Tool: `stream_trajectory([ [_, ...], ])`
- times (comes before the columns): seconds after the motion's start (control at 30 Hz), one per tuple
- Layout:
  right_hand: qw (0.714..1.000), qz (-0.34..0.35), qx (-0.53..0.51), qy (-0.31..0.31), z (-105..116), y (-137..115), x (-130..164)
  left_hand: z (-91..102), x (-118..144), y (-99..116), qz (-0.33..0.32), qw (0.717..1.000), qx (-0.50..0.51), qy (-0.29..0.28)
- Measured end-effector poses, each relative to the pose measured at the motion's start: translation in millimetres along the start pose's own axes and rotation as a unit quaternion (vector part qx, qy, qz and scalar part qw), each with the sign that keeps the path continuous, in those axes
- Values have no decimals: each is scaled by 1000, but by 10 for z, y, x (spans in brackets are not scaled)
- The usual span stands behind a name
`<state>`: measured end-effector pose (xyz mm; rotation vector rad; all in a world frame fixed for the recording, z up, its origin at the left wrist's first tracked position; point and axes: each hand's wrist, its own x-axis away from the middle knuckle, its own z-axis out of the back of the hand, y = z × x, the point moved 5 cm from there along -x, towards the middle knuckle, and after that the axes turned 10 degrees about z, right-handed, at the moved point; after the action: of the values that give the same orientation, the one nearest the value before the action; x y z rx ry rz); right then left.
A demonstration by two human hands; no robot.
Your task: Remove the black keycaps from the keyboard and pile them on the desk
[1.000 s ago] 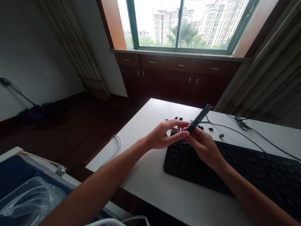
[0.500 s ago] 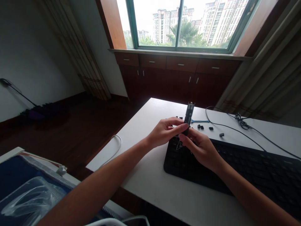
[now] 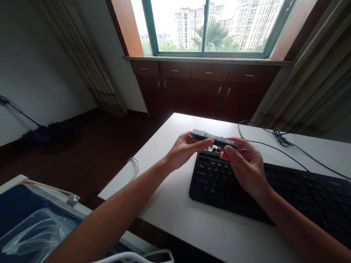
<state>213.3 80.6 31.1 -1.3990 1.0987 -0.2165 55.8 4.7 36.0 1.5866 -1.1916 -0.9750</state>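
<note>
A slim black hand tool with a grey, shiny left end lies nearly level between my two hands, above the far edge of a black keyboard. My left hand is closed on its left part, thumb along the near side. My right hand pinches the right end between thumb and fingers. Something thin and see-through shows beyond the right fingers; I cannot make out what it is. Small black pieces on the table are partly hidden behind the tool and hands.
A black cable lies bundled at the table's back right. A white cord loops over the left edge of the white table. At lower left sits a blue bag with clear plastic on it.
The tool has swung from upright to nearly level, its upper end tipping left. My right hand has shifted right to the tool's other end. More of the keyboard's left keys show.
</note>
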Motion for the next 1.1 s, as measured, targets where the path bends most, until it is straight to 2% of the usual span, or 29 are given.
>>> stream_trajectory([
  [0.07, 999, -14, -34, 3, 1, 35, -13, -5, 5, -14, 0, 1000, -12, -2],
  [0.17, 999, -29, -30, -28, -32, 76, -10, -6, 10, -52, 10, 999, -43, -6],
  [0.3, 999, 9, 39, -22, -23, 34, 8, -34, 32, -60, 11, 992, -120, -34],
  [0.37, 997, 26, 71, -32, -42, 0, 12, -44, 51, -23, -23, 981, -188, -35],
  [0.5, 988, 44, 124, -84, -114, -34, 16, -64, 93, 68, -99, 942, -319, -38],
  [0.6, 978, 69, 187, -55, -64, -52, 19, -48, 91, 104, -98, 940, -321, -60],
  [0.7, 963, 70, 252, -63, -19, -24, 20, 26, 71, 130, -97, 937, -334, -25],
  [0.73, 960, 65, 263, -71, -10, -6, 19, 45, 69, 133, -106, 923, -370, -8],
  [0.8, 959, 47, 268, -83, 0, 32, 16, 56, 73, 123, -131, 871, -473, 19],
  [0.9, 957, 32, 271, -96, -10, 53, 24, 25, 86, 64, -157, 791, -592, 10],
  [0.97, 945, 44, 306, -107, -31, 33, 35, 14, 91, 33, -163, 767, -621, -1],
  [1.1, 907, 91, 390, -129, -84, -22, 59, 33, 87, 24, -167, 747, -643, 12],
])
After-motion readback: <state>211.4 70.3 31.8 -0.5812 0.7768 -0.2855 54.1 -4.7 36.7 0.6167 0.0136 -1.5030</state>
